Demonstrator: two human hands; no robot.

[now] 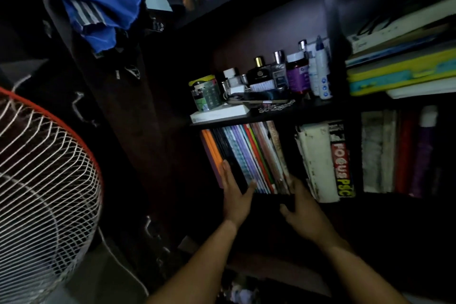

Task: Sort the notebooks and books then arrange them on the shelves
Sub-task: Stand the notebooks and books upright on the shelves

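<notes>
A row of thin notebooks (pixel 249 155) with orange, black, purple, red and brown spines stands leaning in the lower left shelf compartment. My left hand (pixel 234 195) lies flat against the left end of the row, fingers spread on the black spines. My right hand (pixel 301 210) presses the row's right end near the shelf's front edge, fingers curled around a dark edge there; whether it grips a notebook is unclear. A thick worn white book (pixel 313 160) and a "Focus PSC" book (pixel 341 160) stand to the right.
Bottles, jars and a white box (pixel 219 113) crowd the shelf (pixel 308 106) above. Stacked flat books (pixel 399 74) lie at upper right, more upright books (pixel 399 150) at lower right. A standing fan (pixel 44 180) is at left, a blue cloth (pixel 98 12) hangs above it.
</notes>
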